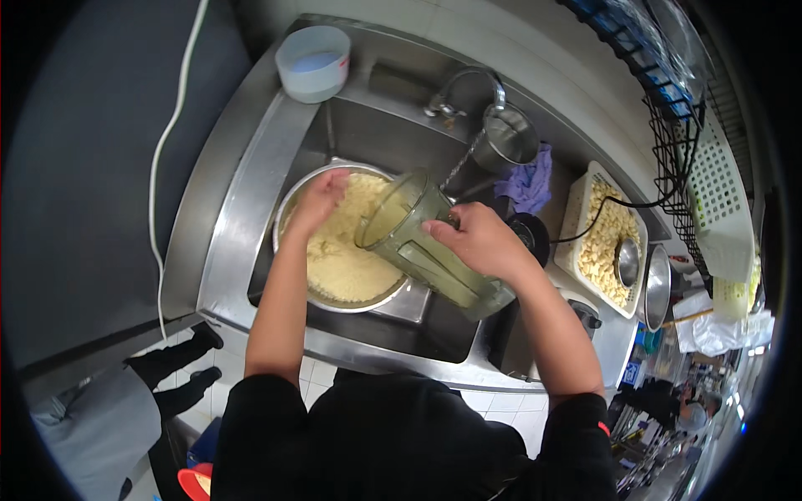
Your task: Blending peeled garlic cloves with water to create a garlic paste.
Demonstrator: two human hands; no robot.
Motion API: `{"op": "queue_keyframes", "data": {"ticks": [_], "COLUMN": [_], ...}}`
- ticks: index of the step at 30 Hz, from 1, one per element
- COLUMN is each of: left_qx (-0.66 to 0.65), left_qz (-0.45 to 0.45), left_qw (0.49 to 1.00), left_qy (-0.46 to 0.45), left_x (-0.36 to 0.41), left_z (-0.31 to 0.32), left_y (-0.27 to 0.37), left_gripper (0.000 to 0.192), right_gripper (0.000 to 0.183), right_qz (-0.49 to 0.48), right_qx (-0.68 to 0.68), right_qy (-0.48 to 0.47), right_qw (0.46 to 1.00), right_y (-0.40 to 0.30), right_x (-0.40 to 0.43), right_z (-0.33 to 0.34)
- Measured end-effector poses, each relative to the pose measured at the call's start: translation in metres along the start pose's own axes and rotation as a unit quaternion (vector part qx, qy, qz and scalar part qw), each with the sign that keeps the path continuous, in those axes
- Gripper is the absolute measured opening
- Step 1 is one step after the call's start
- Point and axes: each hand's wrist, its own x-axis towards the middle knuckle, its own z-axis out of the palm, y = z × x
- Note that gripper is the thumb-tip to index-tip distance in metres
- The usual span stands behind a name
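Tilted on its side, a clear blender jar [432, 257] is held by its handle in my right hand [479, 238]. Its mouth points left, over the rim of a round metal bowl [360, 308] standing in the steel sink. Pale yellow, crumbly ground food [351, 269] fills much of this bowl. My left hand [322, 194] hovers at the bowl's upper left, with no object visible in it; its fingers are slightly blurred. Running water falls from the curved faucet [492, 81] beside a metal pot [510, 134].
A translucent tub [313, 66] stands on the sink's back left corner. Right of the sink are a purple cloth [529, 181], a dark blender base [529, 235] and a white basket [567, 244] of pale pieces with a metal bowl. At lower left stands another person [100, 407].
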Motion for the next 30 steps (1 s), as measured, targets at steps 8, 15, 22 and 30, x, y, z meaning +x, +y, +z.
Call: {"op": "queue_keyframes", "data": {"ticks": [8, 15, 22, 30], "left_qx": [0.194, 0.253, 0.226, 0.274], "left_qz": [0.056, 0.116, 0.092, 0.137], "left_qw": [0.975, 0.953, 0.961, 0.938], "left_qy": [0.097, 0.121, 0.128, 0.162], "left_x": [-0.103, -0.107, -0.109, -0.116], "left_z": [0.036, 0.047, 0.059, 0.053], "left_y": [-0.042, -0.06, -0.041, -0.034], "left_gripper": [0.029, 0.031, 0.031, 0.029], "right_gripper": [0.048, 0.046, 0.03, 0.047], "right_qz": [-0.07, -0.057, -0.082, -0.09], "right_qx": [-0.248, -0.314, -0.414, -0.333], "right_qy": [-0.131, -0.166, -0.19, -0.138], "right_qw": [0.957, 0.933, 0.887, 0.928], "right_y": [-0.013, -0.054, -0.072, -0.072], "right_x": [0.043, 0.07, 0.071, 0.008], "right_z": [0.045, 0.052, 0.047, -0.023]}}
